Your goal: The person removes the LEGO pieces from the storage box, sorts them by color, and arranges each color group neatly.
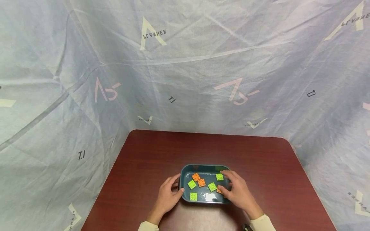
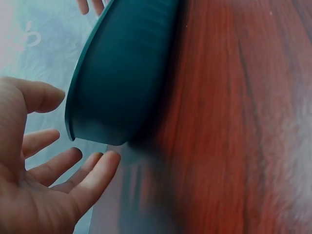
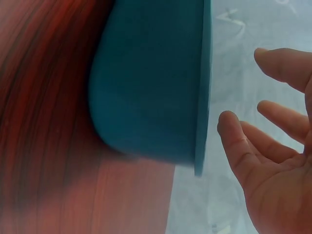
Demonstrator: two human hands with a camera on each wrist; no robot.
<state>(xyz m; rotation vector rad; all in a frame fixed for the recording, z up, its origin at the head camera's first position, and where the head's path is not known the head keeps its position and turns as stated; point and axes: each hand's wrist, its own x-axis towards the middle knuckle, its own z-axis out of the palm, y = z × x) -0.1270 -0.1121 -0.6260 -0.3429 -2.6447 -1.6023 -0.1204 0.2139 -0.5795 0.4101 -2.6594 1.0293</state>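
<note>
A dark teal tray (image 1: 202,202) stands on the table, holding several green bricks (image 1: 193,196) and several orange bricks (image 1: 201,182), all square and studded. My left hand (image 1: 168,196) is at the tray's left end, thumb near the rim. In the left wrist view its fingers (image 2: 95,183) spread loosely beside the tray's outer wall (image 2: 117,78), holding nothing. Over the tray's right end is my right hand (image 1: 238,192), partly hiding an orange brick (image 1: 219,190). The right wrist view shows its fingers (image 3: 239,146) parted and empty, just off the rim (image 3: 204,97).
The reddish-brown table (image 1: 150,154) extends around the tray on all sides. Pale printed sheeting (image 1: 190,89) hangs behind the table and along both sides. A small dark object (image 1: 246,227) shows beside the right sleeve at the bottom edge.
</note>
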